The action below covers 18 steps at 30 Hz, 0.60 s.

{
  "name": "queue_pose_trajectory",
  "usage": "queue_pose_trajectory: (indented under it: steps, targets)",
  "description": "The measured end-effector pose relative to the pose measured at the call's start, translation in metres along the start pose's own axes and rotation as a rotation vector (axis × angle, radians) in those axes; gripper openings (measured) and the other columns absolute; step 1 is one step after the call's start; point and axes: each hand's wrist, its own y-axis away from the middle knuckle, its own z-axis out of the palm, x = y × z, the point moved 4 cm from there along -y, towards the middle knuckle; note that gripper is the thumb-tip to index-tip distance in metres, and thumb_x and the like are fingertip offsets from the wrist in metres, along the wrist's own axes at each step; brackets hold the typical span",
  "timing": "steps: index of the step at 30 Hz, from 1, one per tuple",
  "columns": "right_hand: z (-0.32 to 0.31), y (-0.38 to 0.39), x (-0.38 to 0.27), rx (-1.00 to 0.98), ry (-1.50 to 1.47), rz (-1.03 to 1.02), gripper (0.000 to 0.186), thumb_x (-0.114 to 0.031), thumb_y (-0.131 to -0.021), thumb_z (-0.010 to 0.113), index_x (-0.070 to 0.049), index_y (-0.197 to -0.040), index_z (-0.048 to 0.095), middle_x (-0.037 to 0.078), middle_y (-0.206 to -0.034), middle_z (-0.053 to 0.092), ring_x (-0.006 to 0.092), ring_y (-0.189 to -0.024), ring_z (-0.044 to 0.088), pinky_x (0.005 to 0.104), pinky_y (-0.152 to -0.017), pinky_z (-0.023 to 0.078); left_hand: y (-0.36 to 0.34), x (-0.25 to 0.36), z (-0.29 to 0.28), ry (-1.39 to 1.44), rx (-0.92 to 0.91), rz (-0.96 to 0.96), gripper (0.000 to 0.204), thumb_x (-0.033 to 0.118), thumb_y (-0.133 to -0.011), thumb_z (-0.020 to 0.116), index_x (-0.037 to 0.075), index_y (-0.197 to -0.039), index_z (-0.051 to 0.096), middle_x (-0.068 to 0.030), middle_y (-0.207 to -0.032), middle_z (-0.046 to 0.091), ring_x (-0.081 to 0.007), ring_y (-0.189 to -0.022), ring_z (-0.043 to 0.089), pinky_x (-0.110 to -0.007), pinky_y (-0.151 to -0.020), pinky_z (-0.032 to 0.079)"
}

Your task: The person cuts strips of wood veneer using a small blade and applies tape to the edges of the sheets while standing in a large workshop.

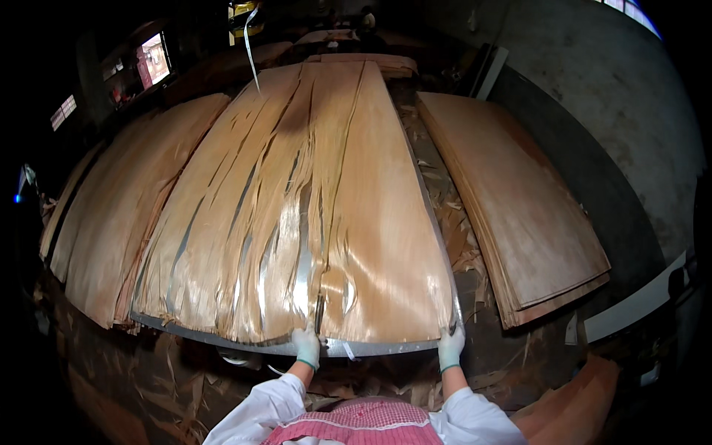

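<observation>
A wide, thin wood veneer sheet lies over a metal-topped table, its left half split by long lengthwise cracks where shiny metal shows through. The right part is mostly whole. My left hand, in a white glove, is closed on the veneer's near edge, just left of a dark gap. At the near right corner, my right hand, gloved too, grips the same edge. Both sets of fingertips are partly hidden at the veneer. The two arms reach straight forward, in white sleeves.
A stack of veneer sheets stands to the right, another stack to the left. Veneer scraps litter the floor between table and right stack, and around my front. A white strip hangs over the far end. Someone is in the background.
</observation>
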Motion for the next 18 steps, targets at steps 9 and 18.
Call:
queue_pose_trajectory:
  steps: [9, 18]
  targets:
    - [0.020, -0.013, 0.002, -0.005, -0.117, 0.046, 0.040, -0.012, -0.079, 0.071, 0.009, -0.111, 0.058, 0.026, -0.105, 0.065, 0.0407, -0.101, 0.061, 0.0424, -0.091, 0.045, -0.006, 0.015, 0.009, 0.002, -0.035, 0.133, 0.029, 0.025, -0.100, 0.052, 0.002, -0.083, 0.046, -0.0077, -0.056, 0.054, -0.0180, -0.041, 0.053, -0.032, -0.037, 0.043]
    - [0.023, -0.030, 0.043, 0.076, -0.020, 0.038, 0.030, -0.013, -0.080, 0.068, 0.007, -0.102, 0.063, 0.017, -0.082, 0.069, 0.0296, -0.072, 0.066, 0.0393, -0.070, 0.051, 0.035, 0.009, -0.011, 0.088, -0.241, -0.106, 0.030, 0.032, -0.101, 0.048, 0.004, -0.093, 0.052, -0.0134, -0.073, 0.061, -0.0176, -0.053, 0.058, -0.032, -0.043, 0.047]
